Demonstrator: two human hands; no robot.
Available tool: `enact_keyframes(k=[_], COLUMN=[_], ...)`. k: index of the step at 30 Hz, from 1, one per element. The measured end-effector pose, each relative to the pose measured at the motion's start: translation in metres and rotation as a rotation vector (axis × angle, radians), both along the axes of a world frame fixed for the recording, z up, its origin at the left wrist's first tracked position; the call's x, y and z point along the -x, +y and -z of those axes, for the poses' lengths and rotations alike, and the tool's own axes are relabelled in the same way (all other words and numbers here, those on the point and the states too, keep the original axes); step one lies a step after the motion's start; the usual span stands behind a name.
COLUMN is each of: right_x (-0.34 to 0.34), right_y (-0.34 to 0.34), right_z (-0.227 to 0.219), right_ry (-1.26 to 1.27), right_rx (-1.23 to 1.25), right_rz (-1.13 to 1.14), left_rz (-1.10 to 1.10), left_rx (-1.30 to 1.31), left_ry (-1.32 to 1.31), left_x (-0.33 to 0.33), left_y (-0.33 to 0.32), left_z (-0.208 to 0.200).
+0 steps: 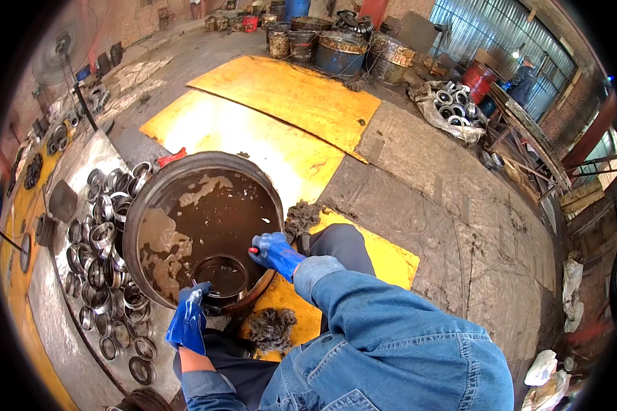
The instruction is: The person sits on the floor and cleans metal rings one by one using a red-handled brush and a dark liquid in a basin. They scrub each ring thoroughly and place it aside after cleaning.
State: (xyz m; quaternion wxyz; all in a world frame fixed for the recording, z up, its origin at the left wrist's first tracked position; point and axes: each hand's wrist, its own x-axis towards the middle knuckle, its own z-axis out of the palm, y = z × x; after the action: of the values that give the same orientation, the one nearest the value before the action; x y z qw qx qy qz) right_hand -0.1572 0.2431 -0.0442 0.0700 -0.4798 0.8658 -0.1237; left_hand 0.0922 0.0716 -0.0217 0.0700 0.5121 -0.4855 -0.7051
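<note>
A large round tub (133, 226) of murky brown liquid (226, 212) with foam patches stands before me. Low in its near side, a dark metal ring (226, 296) sits partly in the liquid. My left hand (189, 316), in a blue rubber glove, has its fingers closed on the ring's left edge. At the tub's right rim, my blue-gloved right hand (275, 255) is closed around something small with a red tip; the rest of it is hidden by the fingers.
Many metal rings (103, 236) lie heaped left of the tub. A grey fibre wad (272, 329) rests by my legs on yellow sheeting (391, 257). Grimy drums (341, 55) stand at the back, with a sack of rings (452, 109) far right. Another person (524, 82) is beyond it.
</note>
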Motion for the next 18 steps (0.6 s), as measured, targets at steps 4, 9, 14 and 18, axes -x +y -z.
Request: enact_keyframes(k=[4,9,14,18], right_x=[-0.005,-0.001,0.0,0.001], right_y=[-0.005,-0.004,-0.003,-0.002], right_z=[-0.01,-0.002,0.011,0.012], right_ry=[-0.065,-0.023,0.025,0.018], right_rx=[-0.074,-0.075,0.017,0.067], right_rz=[0.002,0.012,-0.006,-0.016], left_rz=[0.108,0.065,0.059,0.089], left_rx=[0.079,0.004,-0.013,0.0], left_ry=[0.11,0.131,0.152,0.152], left_x=[-0.016,-0.01,-0.01,-0.011], left_y=[-0.008,-0.004,-0.001,0.0], left_z=[0.002,-0.001,-0.008,-0.009])
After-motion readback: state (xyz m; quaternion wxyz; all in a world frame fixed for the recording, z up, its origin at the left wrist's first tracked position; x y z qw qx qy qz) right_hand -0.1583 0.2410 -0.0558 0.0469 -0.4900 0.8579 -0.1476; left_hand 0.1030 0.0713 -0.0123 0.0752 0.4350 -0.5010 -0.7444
